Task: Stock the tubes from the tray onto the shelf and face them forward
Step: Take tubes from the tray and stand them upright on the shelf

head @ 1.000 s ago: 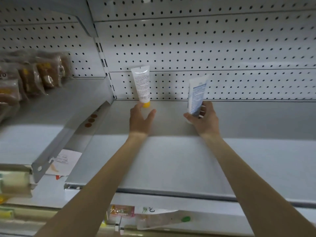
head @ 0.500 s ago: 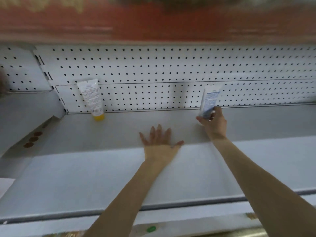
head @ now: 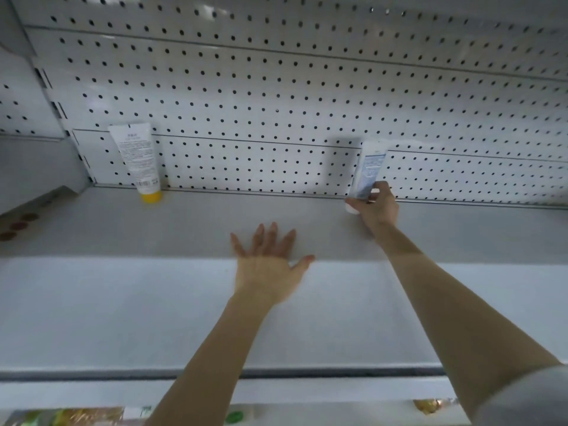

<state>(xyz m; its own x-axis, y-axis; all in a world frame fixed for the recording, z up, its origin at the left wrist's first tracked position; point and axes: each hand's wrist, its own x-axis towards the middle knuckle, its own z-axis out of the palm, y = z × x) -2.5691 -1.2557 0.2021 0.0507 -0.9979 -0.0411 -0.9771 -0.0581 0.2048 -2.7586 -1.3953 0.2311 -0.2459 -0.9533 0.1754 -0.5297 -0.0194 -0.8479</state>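
Note:
A white tube with a yellow cap (head: 137, 161) stands cap-down at the back left of the grey shelf (head: 184, 318), leaning on the pegboard, its printed text side toward me. Farther right, my right hand (head: 375, 210) grips the lower part of a white-and-blue tube (head: 368, 170), which stands upright against the pegboard with its white cap near the shelf. My left hand (head: 270, 265) lies flat in the middle of the shelf, fingers spread and holding nothing. No tray is in view.
A white pegboard back wall (head: 276, 103) runs behind the shelf. A neighbouring shelf section (head: 27, 179) sits at the left with brown round marks (head: 18, 226). Packaged goods (head: 76, 415) show on the level below the shelf's front edge.
My left hand let go of the yellow-capped tube and moved right to lie flat mid-shelf. My right hand carried the blue tube back against the pegboard. The view shifted right.

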